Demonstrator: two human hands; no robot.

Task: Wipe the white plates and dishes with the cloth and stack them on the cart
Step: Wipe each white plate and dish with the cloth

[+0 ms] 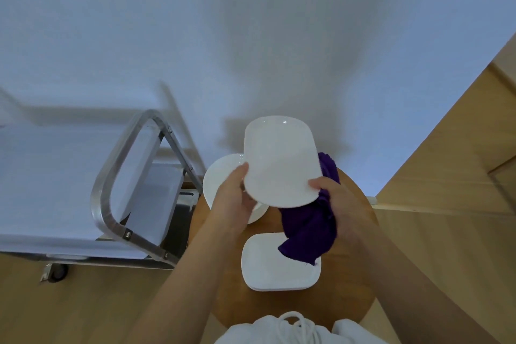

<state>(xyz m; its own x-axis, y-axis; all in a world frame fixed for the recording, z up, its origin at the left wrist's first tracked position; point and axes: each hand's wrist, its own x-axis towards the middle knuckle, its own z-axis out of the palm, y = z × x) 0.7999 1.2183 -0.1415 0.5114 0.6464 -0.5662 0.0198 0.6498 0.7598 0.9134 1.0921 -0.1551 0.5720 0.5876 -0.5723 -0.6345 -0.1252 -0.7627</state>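
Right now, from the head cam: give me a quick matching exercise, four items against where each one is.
Things:
1. square plate
2. purple cloth
3. round plate
4. stacked square plates

Places:
A. on the round table's far left edge
B. held up in both hands
C. flat on the table nearest the person
D. hanging from the right hand

Pairs: 1-B, 2-D, 3-A, 4-C

A round wooden table [360, 268] stands by a white wall [251, 36].
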